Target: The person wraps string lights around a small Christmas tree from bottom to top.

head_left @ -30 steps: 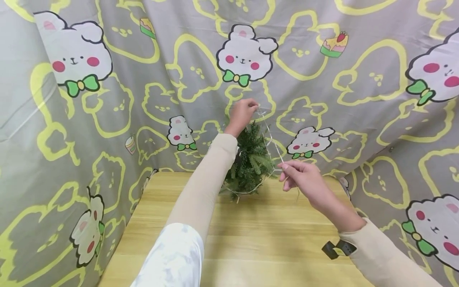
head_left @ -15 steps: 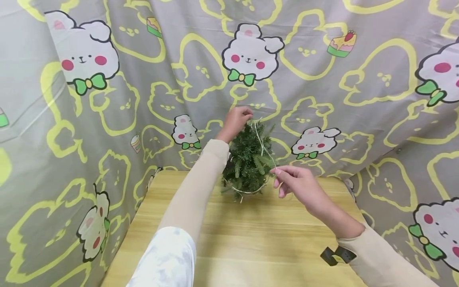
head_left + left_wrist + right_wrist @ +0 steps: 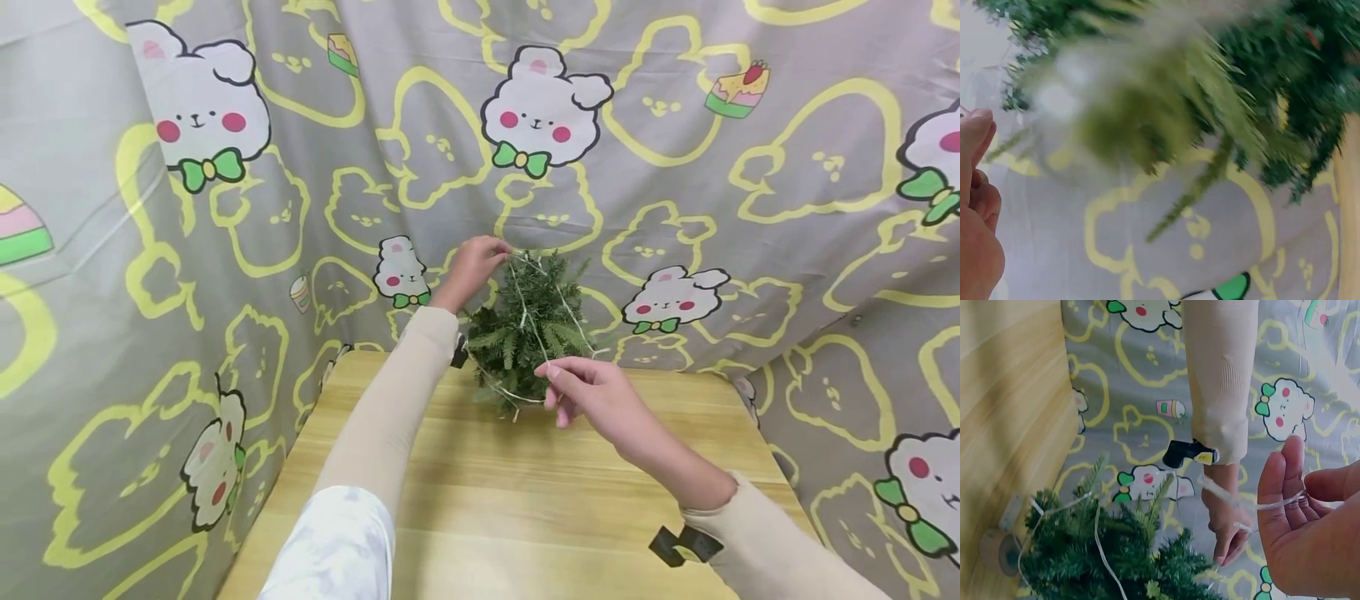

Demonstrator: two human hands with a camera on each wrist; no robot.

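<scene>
A small green artificial Christmas tree [image 3: 551, 312] stands on the wooden table, a thin pale string of lights [image 3: 572, 310] looped around it. At the tree's upper left, my left hand [image 3: 474, 268] pinches the string between thumb and fingertips. My right hand [image 3: 603, 400] holds another stretch of the same string between thumb and index finger, in front of the tree's lower right. Between the two hands the strand runs slanting across the front branches. In the right wrist view a clear bulb section of the string [image 3: 1229, 495] leads into the right fingers. Blurred branches [image 3: 1147, 106] fill much of the left wrist view.
The wooden table [image 3: 480, 517] spreads in front of the tree. A patterned grey curtain [image 3: 420, 167] encloses the back and both sides. Beside the tree are a round wooden base [image 3: 997, 553] and a small pale box [image 3: 1010, 512]. Black wrist devices sit on both sleeves.
My left hand has moved left and down from above the treetop. My right hand has shifted left and slightly down, drawing the strand across the tree's front. The head view has turned slightly left.
</scene>
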